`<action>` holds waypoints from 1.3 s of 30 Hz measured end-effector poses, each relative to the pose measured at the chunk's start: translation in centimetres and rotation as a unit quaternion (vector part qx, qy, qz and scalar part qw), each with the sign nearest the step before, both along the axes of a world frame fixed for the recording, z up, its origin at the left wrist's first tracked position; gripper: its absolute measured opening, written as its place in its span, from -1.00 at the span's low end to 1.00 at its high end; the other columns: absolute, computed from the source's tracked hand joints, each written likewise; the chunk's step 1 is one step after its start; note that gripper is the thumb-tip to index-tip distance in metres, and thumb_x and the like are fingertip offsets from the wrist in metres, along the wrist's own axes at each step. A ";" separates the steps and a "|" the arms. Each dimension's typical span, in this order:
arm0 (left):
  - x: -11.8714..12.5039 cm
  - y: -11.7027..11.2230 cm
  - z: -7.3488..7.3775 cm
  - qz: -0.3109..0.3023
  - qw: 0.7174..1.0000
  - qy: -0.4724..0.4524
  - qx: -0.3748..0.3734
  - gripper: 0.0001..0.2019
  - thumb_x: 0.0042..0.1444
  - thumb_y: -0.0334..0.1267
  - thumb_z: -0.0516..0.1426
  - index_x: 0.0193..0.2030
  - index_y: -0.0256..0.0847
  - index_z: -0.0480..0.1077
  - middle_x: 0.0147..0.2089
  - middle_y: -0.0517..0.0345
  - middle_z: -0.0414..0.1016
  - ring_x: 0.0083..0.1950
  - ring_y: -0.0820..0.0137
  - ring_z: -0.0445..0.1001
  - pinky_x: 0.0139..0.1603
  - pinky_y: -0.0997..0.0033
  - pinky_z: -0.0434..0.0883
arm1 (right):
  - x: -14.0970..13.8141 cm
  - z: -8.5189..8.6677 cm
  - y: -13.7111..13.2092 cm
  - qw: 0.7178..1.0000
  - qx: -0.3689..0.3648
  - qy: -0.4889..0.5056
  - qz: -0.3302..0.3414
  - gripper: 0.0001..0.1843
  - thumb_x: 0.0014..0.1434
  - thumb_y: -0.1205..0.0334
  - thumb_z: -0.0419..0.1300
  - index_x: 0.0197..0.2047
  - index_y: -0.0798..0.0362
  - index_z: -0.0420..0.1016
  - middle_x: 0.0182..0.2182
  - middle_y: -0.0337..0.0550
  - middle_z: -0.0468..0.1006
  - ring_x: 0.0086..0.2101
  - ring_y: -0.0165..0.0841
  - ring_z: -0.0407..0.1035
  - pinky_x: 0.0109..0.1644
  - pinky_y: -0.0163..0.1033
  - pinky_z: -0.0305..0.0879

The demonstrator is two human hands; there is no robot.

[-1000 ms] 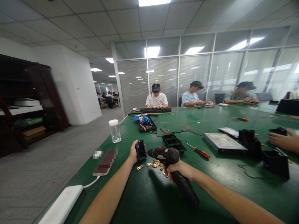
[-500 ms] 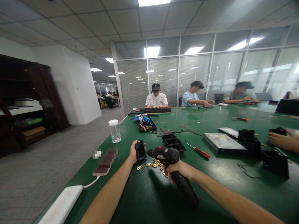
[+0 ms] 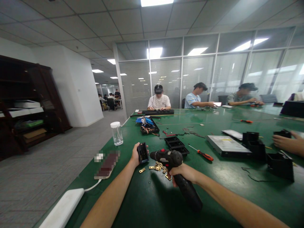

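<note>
My left hand (image 3: 136,154) is closed around a small black plastic housing (image 3: 143,153), its hollow side tilted up toward me. In my right hand (image 3: 178,173) is a black cordless drill (image 3: 167,157) with red accents, gripped by its handle. The drill's nose points left at the housing; whether its tip touches the housing I cannot tell. Beneath the drill, several small brass plates (image 3: 158,166) lie on the green tabletop, partly hidden by it. Just beyond the drill sits a black compartmented tray (image 3: 176,144).
A screwdriver (image 3: 201,152), a flat silver drive (image 3: 226,145) and black plastic parts (image 3: 280,166) lie to the right, near another person's hand (image 3: 288,143). On the left stand a lidded jar (image 3: 117,134), a phone (image 3: 108,164) and a white power strip (image 3: 64,207). Several people sit across the table.
My hands, the housing and the drill hold their places. Across the table, the person in light blue now holds up a bright, flat object.
</note>
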State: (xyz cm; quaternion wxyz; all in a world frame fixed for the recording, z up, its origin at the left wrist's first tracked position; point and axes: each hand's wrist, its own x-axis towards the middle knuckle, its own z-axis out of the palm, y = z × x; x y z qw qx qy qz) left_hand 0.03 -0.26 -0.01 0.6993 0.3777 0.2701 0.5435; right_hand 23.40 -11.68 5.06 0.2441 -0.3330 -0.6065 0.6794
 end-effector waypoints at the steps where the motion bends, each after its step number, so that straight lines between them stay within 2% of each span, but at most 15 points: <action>1: 0.0 0.0 0.0 0.000 1.000 -0.001 0.000 -0.49 -0.14 0.02 -0.11 -0.28 -0.44 0.30 -0.49 -0.06 0.38 -0.44 0.29 0.37 -0.46 0.35 0.27 | 0.0 0.0 0.0 1.000 0.000 0.002 -0.002 -0.84 -0.20 0.30 0.02 -0.49 0.20 0.28 -0.64 -0.20 0.36 -0.63 -0.43 0.28 -0.57 -0.36 0.17; 8: 0.2 0.0 -0.1 0.023 1.000 0.000 -0.002 -0.51 -0.13 0.01 -0.12 -0.29 -0.42 0.31 -0.48 -0.05 0.39 -0.46 0.31 0.37 -0.48 0.37 0.27 | 0.1 -0.5 0.3 1.000 0.003 -0.014 0.002 -0.84 -0.18 0.29 0.01 -0.49 0.21 0.30 -0.68 -0.20 0.36 -0.67 -0.46 0.26 -0.59 -0.38 0.14; 14: 0.2 0.0 -0.1 0.013 1.000 0.003 -0.021 -0.49 -0.13 0.03 -0.11 -0.25 -0.43 0.29 -0.49 -0.06 0.39 -0.45 0.30 0.37 -0.46 0.36 0.27 | 0.2 -0.6 0.4 1.000 0.007 -0.007 0.006 -0.82 -0.18 0.29 0.01 -0.48 0.23 0.31 -0.67 -0.19 0.35 -0.66 -0.45 0.26 -0.58 -0.37 0.14; 25: 0.3 -0.2 0.4 0.031 0.999 -0.007 -0.028 -0.54 -0.13 -0.02 -0.09 -0.26 -0.41 0.28 -0.43 -0.06 0.39 -0.46 0.33 0.37 -0.49 0.39 0.28 | 0.1 -0.5 0.3 1.000 0.017 -0.009 -0.003 -0.83 -0.20 0.28 0.03 -0.50 0.22 0.30 -0.69 -0.20 0.35 -0.65 -0.43 0.27 -0.58 -0.37 0.15; 34: 0.6 -0.4 0.7 0.094 0.993 -0.023 -0.070 -0.63 -0.15 -0.06 -0.03 -0.38 -0.38 0.29 -0.59 0.08 0.36 -0.58 0.40 0.34 -0.56 0.46 0.25 | 0.0 0.1 -0.1 1.000 0.007 -0.024 -0.002 -0.83 -0.19 0.27 0.02 -0.50 0.21 0.30 -0.70 -0.21 0.36 -0.69 -0.47 0.24 -0.59 -0.38 0.14; 39: 0.5 -0.2 0.5 0.095 0.993 -0.031 -0.068 -0.66 -0.17 -0.04 0.00 -0.46 -0.34 0.29 -0.64 0.13 0.33 -0.62 0.43 0.32 -0.58 0.47 0.24 | 0.1 -0.2 0.1 1.000 0.017 -0.019 -0.003 -0.81 -0.20 0.26 0.03 -0.50 0.22 0.30 -0.70 -0.22 0.34 -0.67 -0.44 0.26 -0.58 -0.36 0.14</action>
